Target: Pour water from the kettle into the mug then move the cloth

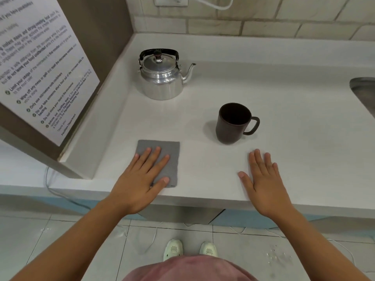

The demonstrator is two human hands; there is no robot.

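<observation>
Resting flat with fingers spread, the left hand (140,177) presses on the grey cloth (162,159) near the worktop (284,110) edge. The right hand (261,179) lies released, empty. Behind stand the kettle (161,78) and mug (233,123), well apart.

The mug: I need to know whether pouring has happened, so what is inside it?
The mug stands upright; its inside looks uniformly dark. No water surface shows, but the shadowed bottom cannot be made out.

You have a printed notice (40,63) on the panel at the table's (284,94) left edge, and a steel sink (365,92) at its right edge.
</observation>
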